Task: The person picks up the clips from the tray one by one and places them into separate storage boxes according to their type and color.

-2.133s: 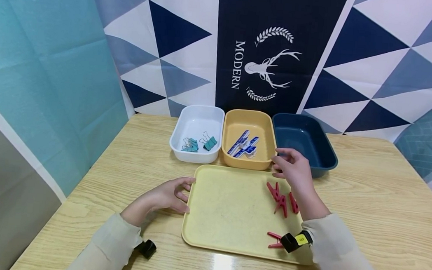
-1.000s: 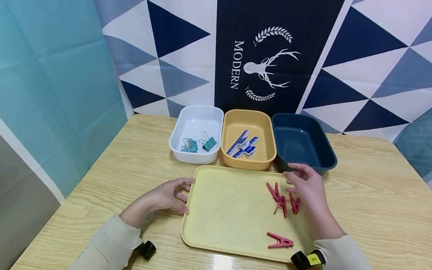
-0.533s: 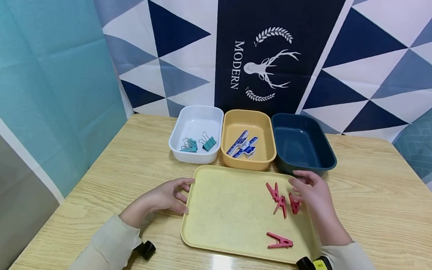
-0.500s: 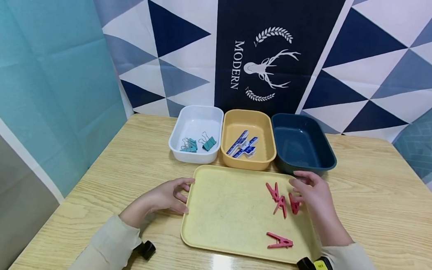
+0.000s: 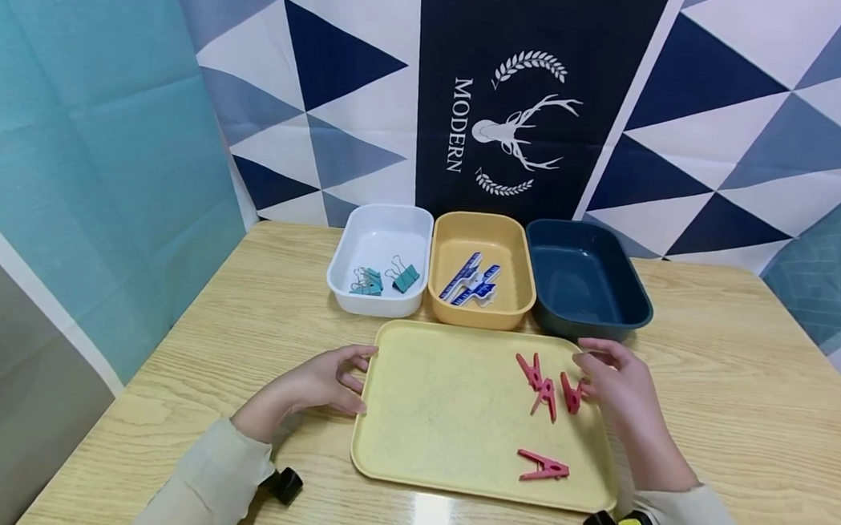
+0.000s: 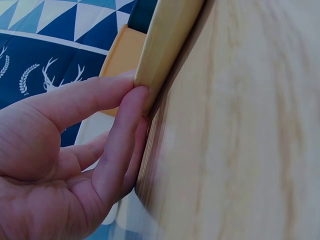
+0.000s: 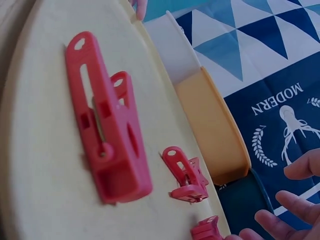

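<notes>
Red pegs point(image 5: 546, 395) are lying on the yellow tray point(image 5: 440, 408), three clustered just left of the right hand point(image 5: 618, 387), whose relaxed, released grip is hovering beside the nearest one; whether a fingertip is touching it is hard to tell. The right wrist view is showing only fingertips point(image 7: 280, 220), cut off at the edge. The left wrist view is revealing the left hand point(image 6: 65, 165) pinching the tray's rim point(image 6: 165, 45), wrist resting on the bench point(image 5: 744, 411).

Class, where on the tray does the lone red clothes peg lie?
In the head view, the lone red peg lies near the tray's front right corner, apart from the three-peg cluster.
</notes>
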`<control>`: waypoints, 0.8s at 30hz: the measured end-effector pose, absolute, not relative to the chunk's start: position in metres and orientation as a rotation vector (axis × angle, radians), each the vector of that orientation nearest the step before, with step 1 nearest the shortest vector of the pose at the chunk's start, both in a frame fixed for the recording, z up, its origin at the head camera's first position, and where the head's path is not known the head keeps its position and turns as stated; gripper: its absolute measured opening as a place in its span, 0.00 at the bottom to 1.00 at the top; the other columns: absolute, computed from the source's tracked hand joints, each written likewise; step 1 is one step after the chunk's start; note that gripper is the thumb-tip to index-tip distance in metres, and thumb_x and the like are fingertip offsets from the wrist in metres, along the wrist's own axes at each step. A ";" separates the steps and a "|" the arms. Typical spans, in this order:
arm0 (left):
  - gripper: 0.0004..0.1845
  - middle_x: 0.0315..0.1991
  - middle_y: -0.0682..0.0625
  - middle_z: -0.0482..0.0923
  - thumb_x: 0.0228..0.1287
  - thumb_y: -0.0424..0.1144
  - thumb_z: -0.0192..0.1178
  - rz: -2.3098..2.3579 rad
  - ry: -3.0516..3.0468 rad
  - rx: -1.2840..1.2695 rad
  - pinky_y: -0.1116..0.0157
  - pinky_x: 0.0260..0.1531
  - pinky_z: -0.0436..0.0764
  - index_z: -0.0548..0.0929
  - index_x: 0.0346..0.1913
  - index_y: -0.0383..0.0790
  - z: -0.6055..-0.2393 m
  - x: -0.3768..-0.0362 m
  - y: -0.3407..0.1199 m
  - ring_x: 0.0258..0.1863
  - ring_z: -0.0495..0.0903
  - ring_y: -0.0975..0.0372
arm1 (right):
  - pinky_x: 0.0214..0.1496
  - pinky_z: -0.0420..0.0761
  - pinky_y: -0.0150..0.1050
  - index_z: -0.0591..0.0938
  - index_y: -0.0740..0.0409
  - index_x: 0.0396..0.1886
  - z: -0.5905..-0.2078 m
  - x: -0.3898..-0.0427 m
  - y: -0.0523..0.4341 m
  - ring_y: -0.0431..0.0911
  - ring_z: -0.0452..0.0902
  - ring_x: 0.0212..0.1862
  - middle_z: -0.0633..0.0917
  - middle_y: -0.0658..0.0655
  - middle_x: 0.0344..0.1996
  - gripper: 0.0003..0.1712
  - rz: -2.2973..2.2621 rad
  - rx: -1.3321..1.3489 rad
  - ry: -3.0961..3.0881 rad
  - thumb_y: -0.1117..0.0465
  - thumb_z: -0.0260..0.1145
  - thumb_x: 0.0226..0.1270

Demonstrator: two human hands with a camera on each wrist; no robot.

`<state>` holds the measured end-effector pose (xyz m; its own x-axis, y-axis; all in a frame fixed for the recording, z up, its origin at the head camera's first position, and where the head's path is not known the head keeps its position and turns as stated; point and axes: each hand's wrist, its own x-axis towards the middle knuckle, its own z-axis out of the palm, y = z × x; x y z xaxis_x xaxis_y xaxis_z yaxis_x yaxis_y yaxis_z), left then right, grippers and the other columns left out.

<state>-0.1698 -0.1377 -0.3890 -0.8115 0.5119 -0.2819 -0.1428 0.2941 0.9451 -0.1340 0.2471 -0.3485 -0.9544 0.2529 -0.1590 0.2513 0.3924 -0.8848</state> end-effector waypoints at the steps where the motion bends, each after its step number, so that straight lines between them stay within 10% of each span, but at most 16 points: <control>1: 0.47 0.54 0.38 0.61 0.44 0.21 0.69 1.558 2.019 0.328 0.60 0.37 0.82 0.58 0.69 0.35 -0.389 -0.170 -0.138 0.43 0.72 0.54 | 0.38 0.82 0.33 0.69 0.64 0.62 -0.349 -0.134 0.247 0.45 0.74 0.39 0.72 0.61 0.47 0.29 1.685 -0.486 -2.610 0.52 0.57 0.68; 17: 0.47 0.54 0.39 0.61 0.44 0.20 0.68 1.562 2.002 0.317 0.59 0.36 0.83 0.58 0.69 0.35 -0.389 -0.171 -0.137 0.42 0.72 0.54 | 0.39 0.81 0.31 0.66 0.68 0.63 -0.359 -0.130 0.248 0.38 0.75 0.38 0.70 0.63 0.49 0.29 1.803 -0.393 -2.589 0.59 0.59 0.66; 24: 0.47 0.54 0.38 0.61 0.43 0.19 0.68 1.577 1.996 0.305 0.58 0.37 0.83 0.58 0.69 0.35 -0.387 -0.170 -0.137 0.42 0.72 0.54 | 0.44 0.78 0.42 0.69 0.69 0.61 -0.365 -0.127 0.251 0.61 0.72 0.51 0.72 0.72 0.54 0.36 1.487 -0.093 -2.882 0.65 0.71 0.52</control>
